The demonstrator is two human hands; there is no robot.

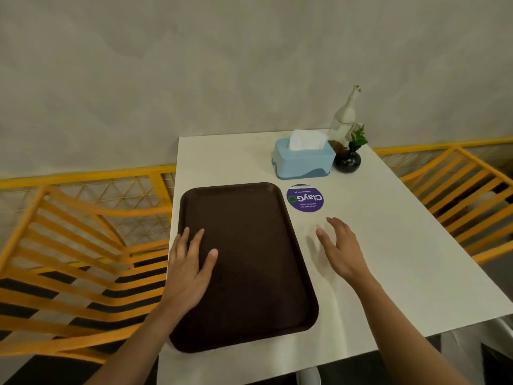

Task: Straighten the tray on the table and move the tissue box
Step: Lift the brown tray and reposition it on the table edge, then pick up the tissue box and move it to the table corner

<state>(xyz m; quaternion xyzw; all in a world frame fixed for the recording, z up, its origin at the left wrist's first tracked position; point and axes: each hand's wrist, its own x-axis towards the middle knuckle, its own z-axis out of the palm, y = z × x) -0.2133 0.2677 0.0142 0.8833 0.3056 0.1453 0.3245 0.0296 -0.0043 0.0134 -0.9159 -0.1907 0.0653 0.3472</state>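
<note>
two hands are out over the white bench [388,218]. the left hand [188,265] lies flat and open on the left part of the brown tray [249,259], fingers spread, pressing down and not gripping anything. the right hand [341,248] is open too, with the fingers spread, and it holds nothing; it is over the bare bench just beside the tray's right side, and i cannot tell if it touches the top. the tray sits along the left edge of the bench, and its near left corner seems to stick out a little past that edge. the blue tissue box [302,159] stands near the far right corner, with a white tissue poking up, not yet moved i think. a small black vase [347,160] with green leaves is just beside the box, maybe touching it, and a tall pale bottle [345,115] stands behind them. a round purple sticker [305,198] lies between the tray and the box. what could go wrong: if the left hand pushes the tray more to the left, it could tip off the edge. if the box is pulled fast, it could bump the vase and knock it over, and that could hit the bottle too.
</note>
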